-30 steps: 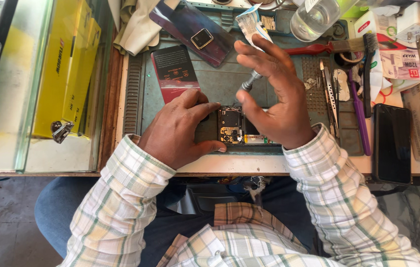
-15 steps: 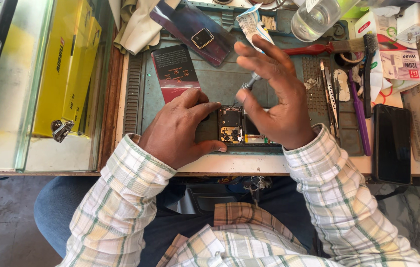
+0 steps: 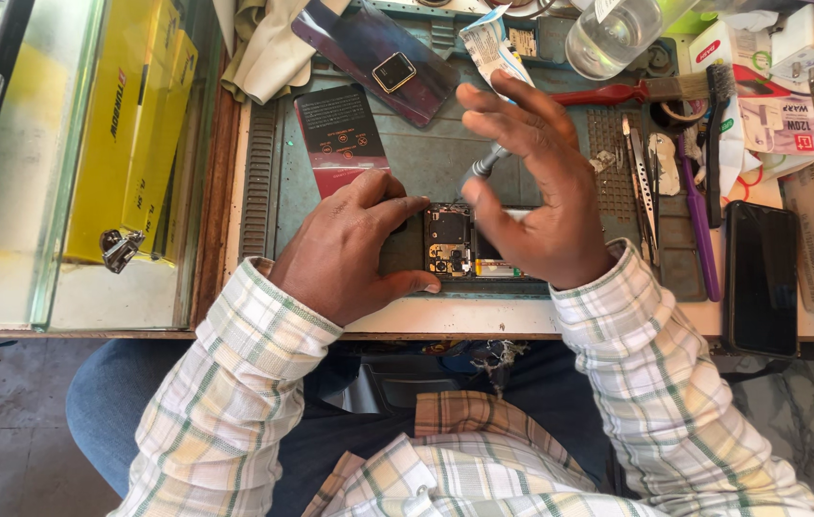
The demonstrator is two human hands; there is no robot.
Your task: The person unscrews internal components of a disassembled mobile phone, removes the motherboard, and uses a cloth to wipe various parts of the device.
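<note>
An opened phone (image 3: 452, 241) with its circuit board bare lies near the front edge of a grey-green work mat (image 3: 426, 158). My left hand (image 3: 350, 244) presses down on the phone's left end, thumb and forefinger bracketing it. My right hand (image 3: 531, 196) grips a slim silver screwdriver (image 3: 482, 168), its tip pointing down at the board's upper part. The phone's right half is hidden under my right hand.
A dark red back cover (image 3: 342, 136) and a glossy back panel (image 3: 378, 59) lie on the mat behind. Tweezers (image 3: 639, 187), a purple tool (image 3: 699, 225), a brush (image 3: 637, 92) and a black phone (image 3: 759, 278) are at the right. A glass counter with yellow boxes (image 3: 129, 134) is left.
My right hand has shifted slightly and its fingers have turned on the screwdriver. The left hand and the phone stay put.
</note>
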